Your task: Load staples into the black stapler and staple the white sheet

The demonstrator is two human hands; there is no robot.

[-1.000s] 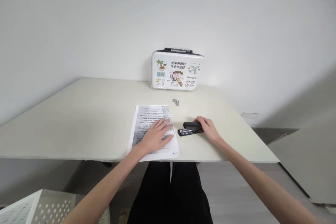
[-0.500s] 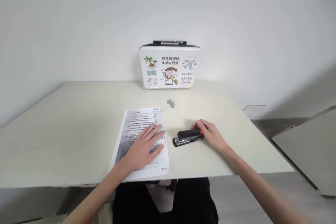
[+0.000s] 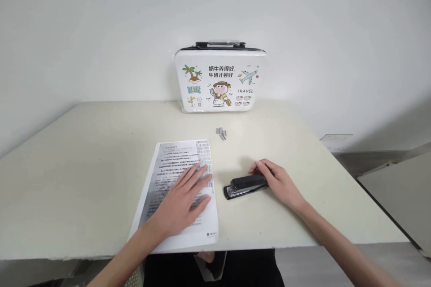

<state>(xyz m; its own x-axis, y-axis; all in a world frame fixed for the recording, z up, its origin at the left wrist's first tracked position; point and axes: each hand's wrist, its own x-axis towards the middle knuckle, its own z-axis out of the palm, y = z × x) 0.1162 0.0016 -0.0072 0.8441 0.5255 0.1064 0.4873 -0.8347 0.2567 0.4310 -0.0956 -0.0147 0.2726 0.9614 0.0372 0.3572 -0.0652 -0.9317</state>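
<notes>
Printed paper (image 3: pixel 168 161) lies flat near the front edge of the table; whether it is one sheet or a stack I cannot tell. My left hand (image 3: pixel 180 202) rests on it, palm down with fingers spread toward its right side. To the right of the paper sits a black stapler (image 3: pixel 247 184), its front end pointing left toward the paper. My right hand (image 3: pixel 278 181) grips the stapler's rear end, with thumb and fingers around it. Beyond the paper and stapler, several small grey staple strips (image 3: pixel 222 133) lie in a loose cluster.
A white case (image 3: pixel 220 80) with cartoon prints and a black handle stands at the back of the pale table (image 3: pixel 67 179), against the wall (image 3: pixel 101 31). Past the table's right side is a grey-white panel (image 3: pixel 397 188).
The whole view has shifted slightly closer, so things look larger and the table edge lower. Both hands keep their places on the paper and the stapler.
</notes>
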